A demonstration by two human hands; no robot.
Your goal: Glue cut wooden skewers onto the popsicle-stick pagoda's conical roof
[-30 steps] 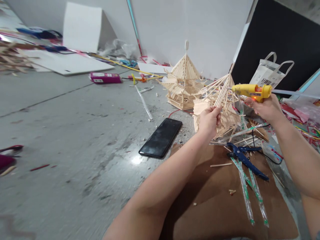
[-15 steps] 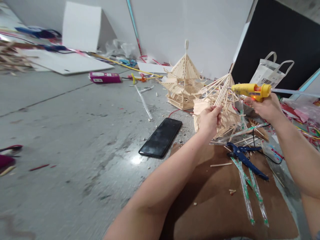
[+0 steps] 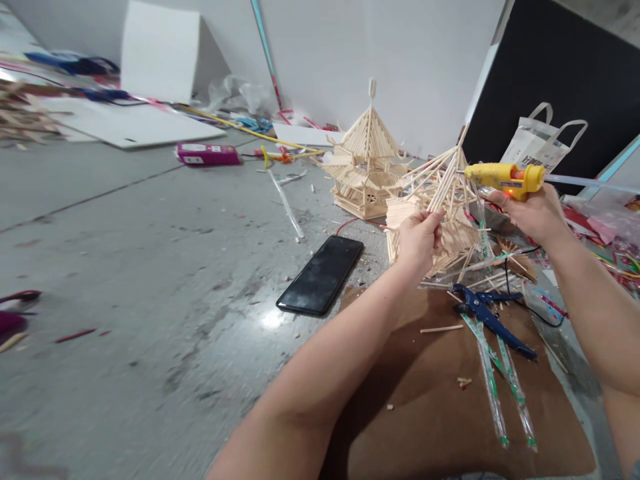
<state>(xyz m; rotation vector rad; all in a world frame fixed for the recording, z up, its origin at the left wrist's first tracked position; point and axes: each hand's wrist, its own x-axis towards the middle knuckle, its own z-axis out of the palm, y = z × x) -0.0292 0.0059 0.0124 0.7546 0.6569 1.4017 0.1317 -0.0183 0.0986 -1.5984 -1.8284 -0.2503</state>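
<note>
Left hand clamped on pale wooden-stick roof frame, right hand gripping yellow glue gun, nozzle seemingly touching the sticks, bare grey concrete floor leftward.

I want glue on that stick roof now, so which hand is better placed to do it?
Probably the right hand: it holds the yellow glue gun, nozzle pointing at the stick roof. The left hand is busy gripping the roof.

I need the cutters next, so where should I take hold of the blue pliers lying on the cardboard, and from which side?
Probably grip the blue pliers by the long handles, which point toward the person's lower right, coming from above. They lie flat on the brown cardboard. The head end lies among loose sticks and wrappers by the unfinished stick model, so the handle end looks freer.
</note>
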